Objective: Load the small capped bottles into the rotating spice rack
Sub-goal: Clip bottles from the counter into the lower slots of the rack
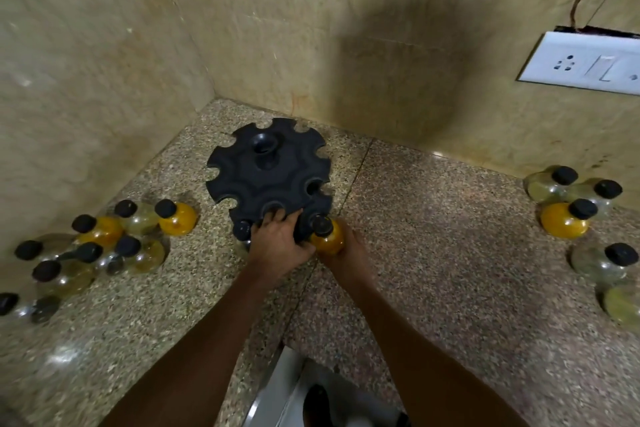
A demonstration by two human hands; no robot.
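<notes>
Loading barely begun: left hand (277, 239) gripping rack (268, 173) rim, right hand (346, 248) pinching orange bottle (327, 236) at slot, one bottle (241, 229) maybe in, bottle groups (104, 246) waiting at both surface edges.

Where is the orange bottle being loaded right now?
In the head view, the orange bottle is in the right hand, at the rack's near right edge.

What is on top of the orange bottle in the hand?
A black cap sits on the orange bottle, which the right hand grips beside the black rack. The hand covers the bottle's bottom.
</notes>
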